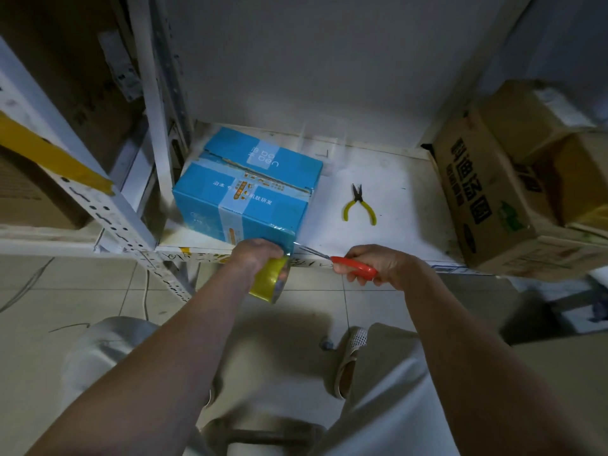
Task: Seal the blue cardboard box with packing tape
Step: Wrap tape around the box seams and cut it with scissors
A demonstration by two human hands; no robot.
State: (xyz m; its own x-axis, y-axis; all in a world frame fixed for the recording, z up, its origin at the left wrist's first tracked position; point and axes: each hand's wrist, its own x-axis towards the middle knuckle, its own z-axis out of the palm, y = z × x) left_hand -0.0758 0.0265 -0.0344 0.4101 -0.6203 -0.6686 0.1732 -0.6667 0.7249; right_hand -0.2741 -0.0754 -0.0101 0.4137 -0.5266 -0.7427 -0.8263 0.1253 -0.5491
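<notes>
Blue cardboard box (250, 185) standing on the white shelf (378, 205) of a metal rack, against the left upright (154, 126); its top flaps are closed, and a strip of clear tape (235, 199) runs across the top and down the near face. At the box's near lower corner the left hand (255, 255) grips a roll of packing tape (271, 279), fingers curled round the roll, which hangs just below the shelf edge. A short stretch of tape appears to span from the roll to the box, though glare makes this hard to confirm. The right hand (381, 263) holds red-handled scissors (342, 263), fingers wrapped round the handles, blades pointing left toward the taped corner. Yellow-handled pliers (358, 205) lie on the shelf to the right of the box, well apart from it. Brown printed cartons (513, 185) are stacked at the shelf's right end. Below, tiled floor (82, 291) and the person's knees.
</notes>
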